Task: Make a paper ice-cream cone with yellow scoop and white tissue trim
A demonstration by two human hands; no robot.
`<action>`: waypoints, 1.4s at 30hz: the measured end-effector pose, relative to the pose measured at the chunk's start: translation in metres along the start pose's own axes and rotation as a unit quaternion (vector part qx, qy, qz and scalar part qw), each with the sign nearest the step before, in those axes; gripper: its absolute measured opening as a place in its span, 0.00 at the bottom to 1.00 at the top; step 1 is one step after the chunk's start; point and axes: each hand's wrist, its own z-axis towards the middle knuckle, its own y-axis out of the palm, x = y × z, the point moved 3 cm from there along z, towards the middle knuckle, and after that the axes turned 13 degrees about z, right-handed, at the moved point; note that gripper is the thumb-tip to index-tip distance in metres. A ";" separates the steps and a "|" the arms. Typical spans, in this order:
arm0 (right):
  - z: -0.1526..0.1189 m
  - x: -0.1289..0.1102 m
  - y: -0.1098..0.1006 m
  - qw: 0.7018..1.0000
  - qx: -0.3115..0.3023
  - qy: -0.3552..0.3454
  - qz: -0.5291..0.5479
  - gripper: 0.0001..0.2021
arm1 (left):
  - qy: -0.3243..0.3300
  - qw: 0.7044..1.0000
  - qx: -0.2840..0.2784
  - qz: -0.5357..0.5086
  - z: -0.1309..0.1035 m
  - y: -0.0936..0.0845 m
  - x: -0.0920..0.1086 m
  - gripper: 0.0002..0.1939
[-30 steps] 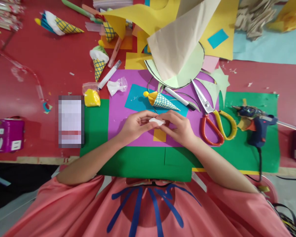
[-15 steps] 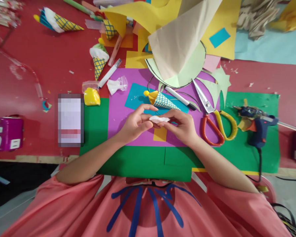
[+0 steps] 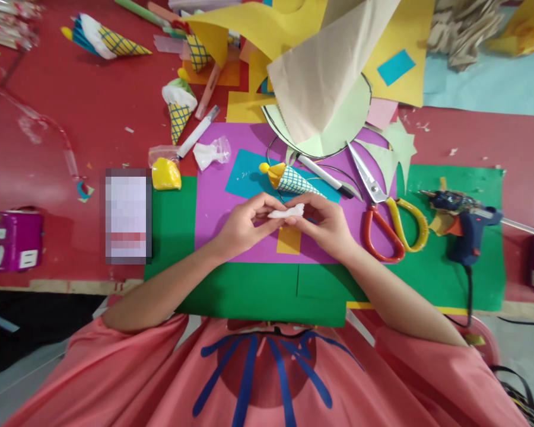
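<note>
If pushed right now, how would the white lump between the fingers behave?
The white lump would probably dent or bend: its outline is thin and uneven. Likely light, being small beside the left hand and right hand holding it. Probably wouldn't roll freely, given its long, irregular shape.

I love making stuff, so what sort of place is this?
Probably a craft table: there are scissors, a hot glue gun and a model ice-cream cone.
</note>
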 end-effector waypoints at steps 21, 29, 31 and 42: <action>-0.009 -0.013 0.005 0.970 -0.044 -0.178 -0.157 0.09 | -0.022 0.999 0.007 0.033 0.001 -0.005 -0.001 0.21; -0.007 -0.014 0.003 0.981 -0.001 -0.132 -0.139 0.13 | 0.017 1.000 -0.017 0.018 0.000 -0.006 0.002 0.21; -0.007 -0.013 0.003 0.982 0.009 -0.113 -0.148 0.14 | 0.039 0.998 -0.015 0.049 0.000 -0.007 0.005 0.18; -0.005 -0.015 0.002 0.987 -0.018 -0.118 -0.108 0.13 | 0.017 0.994 0.060 0.088 -0.002 -0.012 0.003 0.14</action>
